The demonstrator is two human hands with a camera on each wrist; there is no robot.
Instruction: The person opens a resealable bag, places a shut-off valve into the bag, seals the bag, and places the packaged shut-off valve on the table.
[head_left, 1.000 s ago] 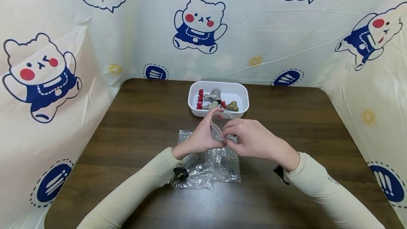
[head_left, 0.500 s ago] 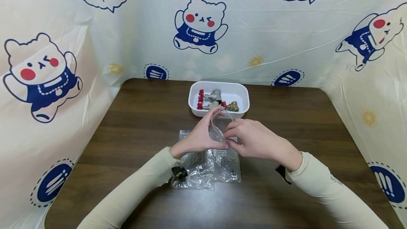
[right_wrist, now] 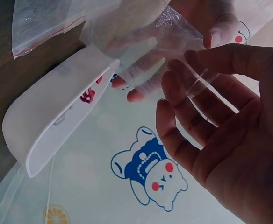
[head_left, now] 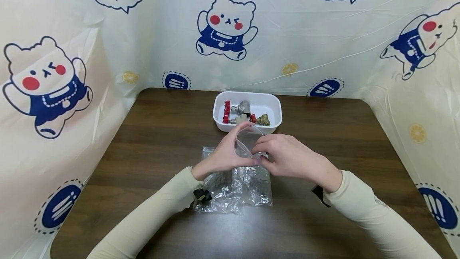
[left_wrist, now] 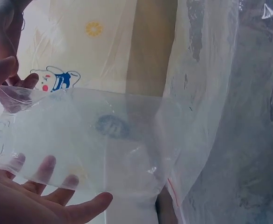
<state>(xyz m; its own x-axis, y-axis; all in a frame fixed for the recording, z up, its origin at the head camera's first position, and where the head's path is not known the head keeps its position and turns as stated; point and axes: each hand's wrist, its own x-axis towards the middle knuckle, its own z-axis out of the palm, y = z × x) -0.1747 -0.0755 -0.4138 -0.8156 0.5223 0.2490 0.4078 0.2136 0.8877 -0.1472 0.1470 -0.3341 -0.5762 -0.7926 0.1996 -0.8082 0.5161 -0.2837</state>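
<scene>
A clear plastic zip bag (head_left: pixel 248 142) is held up above the table, its mouth spread into a loop. My left hand (head_left: pixel 224 156) curves round its left side in a C shape, thumb nearest me and fingers on the far side. Through the film in the left wrist view, the left fingers (left_wrist: pixel 57 198) look fairly straight and spread. At the bag's right edge, my right hand (head_left: pixel 285 156) pinches the rim with thumb and forefinger. In the right wrist view, the bag (right_wrist: pixel 150 51) shows nothing inside, and the right hand's other fingers (right_wrist: pixel 178 135) are loosely bent.
Behind the hands stands a white tray (head_left: pixel 276 109) with silver, grey and brass valves (head_left: pixel 264 120) with red handles. Flat clear zip bags (head_left: pixel 219 201) lie under the hands on the brown wooden table (head_left: pixel 151 151). A printed curtain (head_left: pixel 302 31) surrounds the table's back and sides.
The hands stay almost in place. The right fingers shift slightly at the bag's rim, with the thumb drawing a little away from the left thumb. Tray and valves are unchanged.
</scene>
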